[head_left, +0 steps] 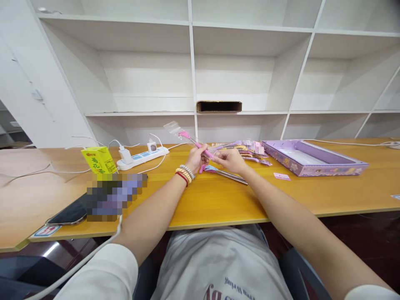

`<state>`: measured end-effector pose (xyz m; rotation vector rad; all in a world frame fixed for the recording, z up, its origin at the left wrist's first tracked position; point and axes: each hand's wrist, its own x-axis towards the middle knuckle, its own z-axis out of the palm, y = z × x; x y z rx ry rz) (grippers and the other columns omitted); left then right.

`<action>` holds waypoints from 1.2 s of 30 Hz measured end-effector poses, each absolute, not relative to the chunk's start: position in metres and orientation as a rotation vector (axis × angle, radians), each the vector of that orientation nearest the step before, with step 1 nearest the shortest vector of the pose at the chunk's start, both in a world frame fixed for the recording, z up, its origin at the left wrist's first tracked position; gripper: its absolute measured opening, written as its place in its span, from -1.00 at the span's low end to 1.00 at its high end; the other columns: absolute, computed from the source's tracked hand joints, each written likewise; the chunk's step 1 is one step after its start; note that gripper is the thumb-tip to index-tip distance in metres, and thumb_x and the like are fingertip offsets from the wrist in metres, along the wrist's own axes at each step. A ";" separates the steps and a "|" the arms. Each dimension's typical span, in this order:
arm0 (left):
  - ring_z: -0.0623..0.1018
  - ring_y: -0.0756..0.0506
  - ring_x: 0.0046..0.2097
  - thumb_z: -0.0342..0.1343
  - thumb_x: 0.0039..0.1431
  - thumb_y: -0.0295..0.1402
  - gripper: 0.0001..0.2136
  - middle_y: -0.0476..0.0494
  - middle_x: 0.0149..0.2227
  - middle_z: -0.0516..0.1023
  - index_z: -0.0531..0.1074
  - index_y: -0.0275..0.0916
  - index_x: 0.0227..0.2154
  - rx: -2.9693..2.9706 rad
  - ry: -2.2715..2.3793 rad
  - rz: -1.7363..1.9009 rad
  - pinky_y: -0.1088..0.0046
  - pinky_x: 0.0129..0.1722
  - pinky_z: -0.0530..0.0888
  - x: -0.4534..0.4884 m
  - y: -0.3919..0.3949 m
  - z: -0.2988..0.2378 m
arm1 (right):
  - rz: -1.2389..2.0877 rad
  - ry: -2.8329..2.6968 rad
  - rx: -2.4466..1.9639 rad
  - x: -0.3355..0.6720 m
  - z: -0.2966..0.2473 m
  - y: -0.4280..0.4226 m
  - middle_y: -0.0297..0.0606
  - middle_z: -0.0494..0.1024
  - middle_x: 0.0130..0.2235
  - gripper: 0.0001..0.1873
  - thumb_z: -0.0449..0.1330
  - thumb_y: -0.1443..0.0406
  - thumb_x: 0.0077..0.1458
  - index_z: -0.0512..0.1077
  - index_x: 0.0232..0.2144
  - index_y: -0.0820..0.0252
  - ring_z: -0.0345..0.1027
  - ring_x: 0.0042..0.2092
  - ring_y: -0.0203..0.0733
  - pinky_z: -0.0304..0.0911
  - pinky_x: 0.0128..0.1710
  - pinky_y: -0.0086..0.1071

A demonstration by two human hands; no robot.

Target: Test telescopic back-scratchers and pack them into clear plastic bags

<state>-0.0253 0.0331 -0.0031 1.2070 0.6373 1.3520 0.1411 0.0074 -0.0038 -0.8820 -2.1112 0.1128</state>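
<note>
My left hand is closed round the handle of a pink utensil whose pink head pokes up into a clear plastic sleeve. My right hand pinches the same pink handle from the right, fingers curled. Both hands hover just above the wooden desk. Under them lies a blue-handled metal utensil. Bead bracelets ring my left wrist.
A pile of small packaged items lies behind my right hand. An open purple box sits to the right. A white power strip, a yellow drink carton and a phone are on the left. White shelves rise behind.
</note>
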 end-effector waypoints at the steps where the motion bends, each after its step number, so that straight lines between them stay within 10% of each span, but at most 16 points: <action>1: 0.35 0.05 -0.70 0.17 -0.02 -0.19 -0.73 0.02 -0.69 0.35 0.28 -0.28 -0.53 1.220 0.645 1.345 0.55 -0.69 0.28 -0.024 0.032 -0.003 | 0.100 -2.078 -0.910 0.141 -0.004 0.008 -0.42 0.18 -0.68 -0.49 0.10 0.00 0.04 0.27 -0.71 0.26 -0.06 -0.58 -0.44 -0.10 -0.55 -0.48; 36: 0.40 0.02 -0.65 0.12 0.03 -0.21 -0.76 -0.04 -0.66 0.41 0.30 -0.29 -0.51 1.185 0.647 1.372 0.55 -0.66 0.29 -0.025 0.036 -0.001 | 0.177 -2.050 -0.820 0.141 -0.005 0.007 -0.34 0.45 -0.54 -0.82 0.24 0.21 -0.08 0.42 -0.46 0.22 0.28 -0.48 -0.33 0.11 -0.45 -0.47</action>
